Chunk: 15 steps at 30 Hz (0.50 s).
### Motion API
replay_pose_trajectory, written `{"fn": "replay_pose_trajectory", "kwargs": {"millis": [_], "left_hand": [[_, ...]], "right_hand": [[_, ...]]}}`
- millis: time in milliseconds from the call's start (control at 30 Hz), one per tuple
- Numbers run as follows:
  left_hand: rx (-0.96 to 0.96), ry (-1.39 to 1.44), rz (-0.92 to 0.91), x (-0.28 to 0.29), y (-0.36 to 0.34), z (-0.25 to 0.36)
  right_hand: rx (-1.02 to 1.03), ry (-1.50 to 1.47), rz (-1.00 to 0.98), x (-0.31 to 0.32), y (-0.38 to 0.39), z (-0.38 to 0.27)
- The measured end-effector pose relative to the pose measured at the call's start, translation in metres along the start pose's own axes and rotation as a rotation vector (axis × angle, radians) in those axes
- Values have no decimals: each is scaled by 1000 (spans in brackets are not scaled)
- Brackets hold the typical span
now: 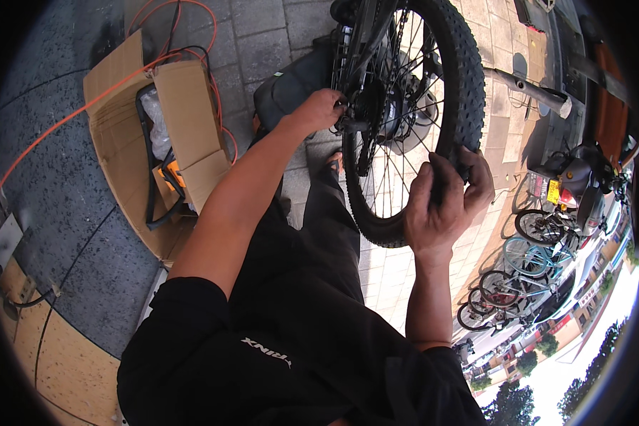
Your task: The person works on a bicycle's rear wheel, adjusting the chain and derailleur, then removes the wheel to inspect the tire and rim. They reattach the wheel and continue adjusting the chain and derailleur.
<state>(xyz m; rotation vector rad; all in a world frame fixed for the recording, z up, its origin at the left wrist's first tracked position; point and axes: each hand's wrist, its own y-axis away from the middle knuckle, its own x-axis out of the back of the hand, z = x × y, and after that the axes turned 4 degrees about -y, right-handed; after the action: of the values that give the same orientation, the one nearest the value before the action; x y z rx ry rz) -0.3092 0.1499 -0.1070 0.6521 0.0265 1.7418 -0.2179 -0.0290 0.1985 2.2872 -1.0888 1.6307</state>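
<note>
A bicycle wheel with a black knobby tyre, thin spokes and a chain stands in front of me, fixed in a dark frame. My left hand reaches to the hub's left side. Its fingers are pinched together beside the axle, and what they hold is hidden. Around the near right part of the tyre my right hand is closed, thumb on one side and fingers on the other. The cassette sits at the wheel's middle, close to my left fingertips.
To the left, an open cardboard box holds a black tube and plastic wrap. An orange hose curves past it. A wooden post lies beyond the wheel. Several parked bicycles and a motor scooter stand at right.
</note>
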Motion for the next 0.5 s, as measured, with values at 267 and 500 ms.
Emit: {"fn": "replay_pose_trajectory", "kwargs": {"millis": [267,500], "left_hand": [[79,266,35,4,7,-2],[-117,34,131,7,7,-2]], "right_hand": [[13,34,19,-2,-3,-3],[9,24,27,-1,-3,-1]]}}
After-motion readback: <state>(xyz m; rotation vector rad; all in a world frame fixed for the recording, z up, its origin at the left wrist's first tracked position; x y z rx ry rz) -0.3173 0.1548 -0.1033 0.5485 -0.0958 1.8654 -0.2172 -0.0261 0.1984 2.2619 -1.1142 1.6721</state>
